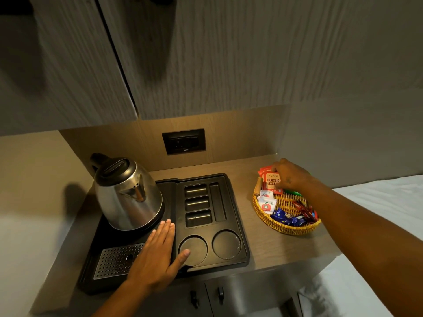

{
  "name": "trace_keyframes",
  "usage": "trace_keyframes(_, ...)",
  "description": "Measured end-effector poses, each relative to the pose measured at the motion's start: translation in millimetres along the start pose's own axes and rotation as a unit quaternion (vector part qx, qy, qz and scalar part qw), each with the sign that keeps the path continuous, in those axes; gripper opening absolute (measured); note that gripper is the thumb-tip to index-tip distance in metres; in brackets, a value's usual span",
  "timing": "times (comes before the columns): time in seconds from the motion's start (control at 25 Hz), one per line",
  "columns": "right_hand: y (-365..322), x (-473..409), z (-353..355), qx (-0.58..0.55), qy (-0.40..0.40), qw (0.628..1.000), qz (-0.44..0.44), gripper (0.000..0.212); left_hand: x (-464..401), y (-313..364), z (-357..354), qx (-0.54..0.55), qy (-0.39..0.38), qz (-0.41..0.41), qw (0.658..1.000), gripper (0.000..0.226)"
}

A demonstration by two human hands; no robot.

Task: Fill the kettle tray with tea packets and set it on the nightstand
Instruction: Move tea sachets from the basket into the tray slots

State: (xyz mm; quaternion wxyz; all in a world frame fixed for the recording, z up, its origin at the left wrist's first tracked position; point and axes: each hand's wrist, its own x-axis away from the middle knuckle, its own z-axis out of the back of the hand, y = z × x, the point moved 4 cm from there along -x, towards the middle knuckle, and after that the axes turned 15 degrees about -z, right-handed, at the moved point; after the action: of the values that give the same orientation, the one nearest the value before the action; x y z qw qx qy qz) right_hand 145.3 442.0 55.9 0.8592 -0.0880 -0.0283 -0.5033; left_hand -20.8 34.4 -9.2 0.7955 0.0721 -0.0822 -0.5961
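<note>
A black kettle tray (235,213) lies on the wooden nightstand top (258,250), with three short slots, one long slot and two round cup wells, all bare. A steel kettle (128,195) stands on the tray's left half. My left hand (158,255) rests flat and open on the tray, thumb over the left cup well. To the right, a wicker basket (295,229) holds red "Classic Assam" tea packets (271,181), white sachets (266,204) and blue and red sachets. My right hand (290,177) is in the basket, fingers closed on the red tea packets.
A black wall socket (183,141) sits in the back panel behind the tray. A perforated metal drip grate (114,259) is in the tray's front left. Cabinet doors with handles (207,296) are below the top. White bedding (377,225) lies to the right.
</note>
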Motion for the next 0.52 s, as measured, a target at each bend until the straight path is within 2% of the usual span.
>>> trace_keyframes(0.08,1.2,-0.7,3.4,-0.016,-0.009,1.000,0.004,0.046,-0.2,0.9,-1.0,0.001,0.003,0.000,1.000,0.097)
trace_keyframes(0.24,8.0,-4.8,21.5,-0.104,-0.101,0.989,0.008,0.020,-0.1,-0.6,-0.8,-0.002,0.010,0.003,1.000,0.097)
trace_keyframes(0.36,6.8,-4.8,51.7,-0.097,-0.132,0.986,0.021,0.015,1.5,-0.5,1.2,-0.003,0.021,0.002,1.000,0.096)
trace_keyframes(0.52,-24.8,1.0,96.8,-0.121,-0.133,0.981,0.077,0.013,2.1,2.0,1.6,-0.002,0.027,0.001,1.000,0.097)
